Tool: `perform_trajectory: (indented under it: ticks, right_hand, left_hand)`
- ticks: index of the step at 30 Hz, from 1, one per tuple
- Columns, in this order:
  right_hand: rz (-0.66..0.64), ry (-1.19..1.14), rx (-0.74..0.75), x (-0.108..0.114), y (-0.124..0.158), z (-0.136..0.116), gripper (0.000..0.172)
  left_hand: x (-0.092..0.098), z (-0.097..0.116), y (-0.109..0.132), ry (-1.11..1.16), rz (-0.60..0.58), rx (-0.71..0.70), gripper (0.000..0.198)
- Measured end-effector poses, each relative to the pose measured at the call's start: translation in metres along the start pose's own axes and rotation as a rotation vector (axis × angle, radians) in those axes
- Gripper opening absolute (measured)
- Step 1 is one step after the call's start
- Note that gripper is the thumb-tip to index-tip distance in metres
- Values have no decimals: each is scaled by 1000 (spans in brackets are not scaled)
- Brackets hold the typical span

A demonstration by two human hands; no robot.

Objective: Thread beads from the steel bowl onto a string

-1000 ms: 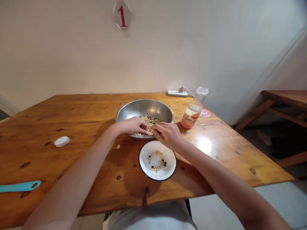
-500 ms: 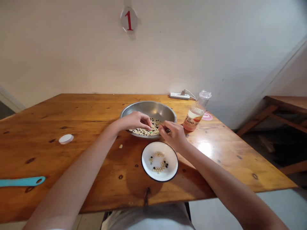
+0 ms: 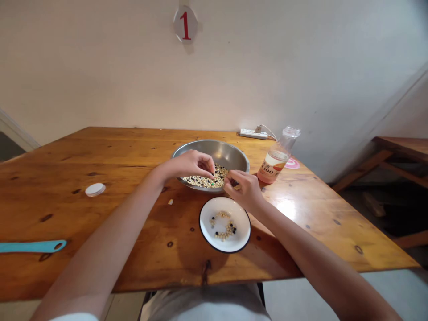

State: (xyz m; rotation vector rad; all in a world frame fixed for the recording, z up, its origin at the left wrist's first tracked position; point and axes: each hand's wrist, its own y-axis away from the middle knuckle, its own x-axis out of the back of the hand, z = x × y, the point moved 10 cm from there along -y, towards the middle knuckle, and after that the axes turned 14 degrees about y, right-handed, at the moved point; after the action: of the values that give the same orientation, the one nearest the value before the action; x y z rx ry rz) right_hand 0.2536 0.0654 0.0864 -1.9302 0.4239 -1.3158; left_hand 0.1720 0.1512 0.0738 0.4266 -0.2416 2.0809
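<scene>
A wide metal bowl point(image 3: 230, 154) holds many small cream, black and a few green beads point(image 3: 200, 180). Over its left part is my left hand point(image 3: 197, 164), thumb and fingertips closed just above the beads; what they pinch is too small to make out. My right hand point(image 3: 244, 186) is at the bowl's right front rim, its fingers curled and pinched together, with any held item hidden. In front of the bowl, a white plate with a dark rim point(image 3: 209, 238) carries a loose ring of cream and black beads point(image 3: 230, 229).
Right of the bowl stands a glass bottle of pink liquid point(image 3: 274, 162), near a pink round sticker point(image 3: 293, 163). A power strip point(image 3: 253, 133) lies at the wall. On the left are a white lid point(image 3: 95, 189) and a turquoise handle point(image 3: 33, 246); a small pale scrap point(image 3: 170, 202) lies between.
The view has shifted slightly, so everything sits a little further right. Both hands stay at the bowl in nearly the same poses, and the beads on the plate look unchanged.
</scene>
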Motion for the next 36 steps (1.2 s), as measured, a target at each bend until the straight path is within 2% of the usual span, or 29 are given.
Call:
perform_trajectory:
  ticks: [9,16,21,36]
  right_hand:
    - [-22,-5,-21,-1,-1,1,16]
    - [-24,-16,-10,-1,-2,-1,16]
    - [3,7,14,2,-3,-4,17]
    - [-33,-58,2,-1,-2,-1,16]
  left_hand:
    - [3,5,0,-76,24,-35,19]
    - [6,19,2,-241,130,-89,14]
    - [3,21,1,-300,127,-100,11]
    - [3,24,3,-339,141,-97,13]
